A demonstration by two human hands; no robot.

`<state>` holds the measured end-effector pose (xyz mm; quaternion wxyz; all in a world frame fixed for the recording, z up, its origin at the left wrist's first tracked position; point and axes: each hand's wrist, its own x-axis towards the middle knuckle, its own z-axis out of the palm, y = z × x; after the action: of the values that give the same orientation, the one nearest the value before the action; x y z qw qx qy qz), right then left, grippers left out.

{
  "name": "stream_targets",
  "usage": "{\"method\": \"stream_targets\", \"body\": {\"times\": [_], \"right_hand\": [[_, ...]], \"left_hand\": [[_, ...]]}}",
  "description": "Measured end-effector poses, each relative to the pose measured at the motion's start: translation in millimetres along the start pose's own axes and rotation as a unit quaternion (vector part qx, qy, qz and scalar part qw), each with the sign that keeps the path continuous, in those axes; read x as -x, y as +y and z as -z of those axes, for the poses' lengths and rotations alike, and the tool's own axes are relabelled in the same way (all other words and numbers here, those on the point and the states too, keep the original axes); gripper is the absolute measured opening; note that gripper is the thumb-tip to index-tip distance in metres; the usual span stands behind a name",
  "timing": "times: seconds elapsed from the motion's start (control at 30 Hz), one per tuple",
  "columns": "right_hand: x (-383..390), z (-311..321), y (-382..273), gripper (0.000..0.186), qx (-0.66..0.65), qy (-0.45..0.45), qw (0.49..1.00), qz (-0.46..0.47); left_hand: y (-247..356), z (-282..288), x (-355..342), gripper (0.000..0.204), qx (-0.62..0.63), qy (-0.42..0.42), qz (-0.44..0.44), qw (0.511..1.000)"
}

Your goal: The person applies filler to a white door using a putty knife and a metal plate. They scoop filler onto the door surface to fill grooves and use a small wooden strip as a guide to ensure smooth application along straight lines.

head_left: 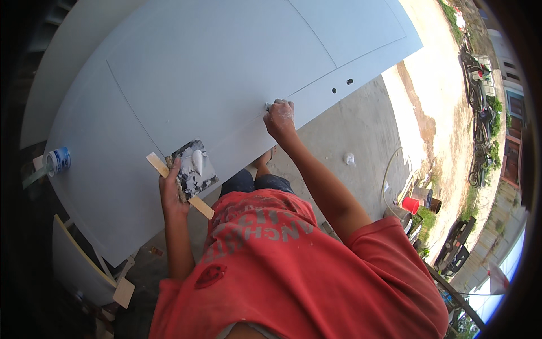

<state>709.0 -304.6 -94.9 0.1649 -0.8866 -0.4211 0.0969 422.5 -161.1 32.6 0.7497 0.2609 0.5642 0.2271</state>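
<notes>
White paste is coating the palette our left grip is clasping; our right grip, pinching a half-hidden tool, should be pressing the panel evenly.

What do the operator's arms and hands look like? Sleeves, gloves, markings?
Short red T-shirt sleeve on the right arm, ending above the elbow. Both forearms are bare. No gloves or watches show. The right hand has whitish smears on its back; the left hand is ungloved too, its fingers partly hidden. No cables on either.
</notes>
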Motion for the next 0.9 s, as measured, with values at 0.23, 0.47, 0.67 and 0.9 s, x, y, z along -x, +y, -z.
{"method": "stream_targets", "body": {"times": [0.23, 0.47, 0.67, 0.9], "right_hand": [[30.6, -22.3, -52.3, 0.017, -0.050, -0.110, 0.992, 0.030], [22.9, 124.5, -110.0, 0.041, -0.320, 0.003, 0.928, 0.191], [36.8, 173.8, -148.9, 0.043, -0.161, 0.023, 0.920, 0.357], [23.0, 166.1, -115.4, 0.052, -0.224, -0.141, 0.903, 0.337]], "left_hand": [[37.9, -17.2, -19.7, 0.021, -0.018, -0.062, -0.019, 0.998], [60.2, -43.6, -31.0, 0.020, -0.100, -0.152, -0.063, 0.981], [66.8, -64.7, -22.4, 0.020, -0.156, -0.186, -0.075, 0.967], [36.1, -67.4, -33.1, 0.021, -0.183, -0.100, -0.103, 0.973]]}}
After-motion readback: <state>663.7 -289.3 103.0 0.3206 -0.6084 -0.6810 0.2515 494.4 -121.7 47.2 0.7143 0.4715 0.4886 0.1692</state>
